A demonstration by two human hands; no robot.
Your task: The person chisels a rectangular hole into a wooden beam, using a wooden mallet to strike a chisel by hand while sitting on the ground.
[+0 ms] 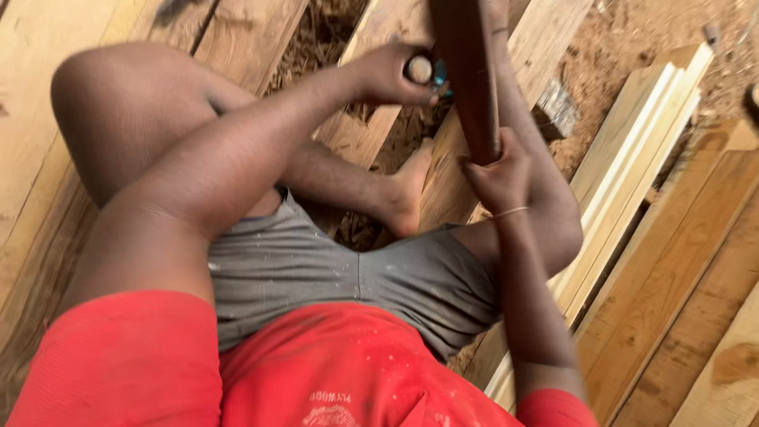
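Observation:
A dark reddish-brown wooden piece (468,71) stands nearly upright between my knees, running off the top of the view. My right hand (498,178) grips its lower end. My left hand (391,73) is closed around a small tool with a round pale wooden handle end (420,69) and a bit of blue showing, pressed against the left side of the dark piece. I sit cross-legged in grey shorts and a red shirt, one bare foot (407,194) tucked under the work.
Pale wooden planks (640,150) are stacked at the right, with broader boards (696,261) beside them. More boards (47,119) lie under me on the left. Sawdust and shavings (632,39) cover the ground at the top.

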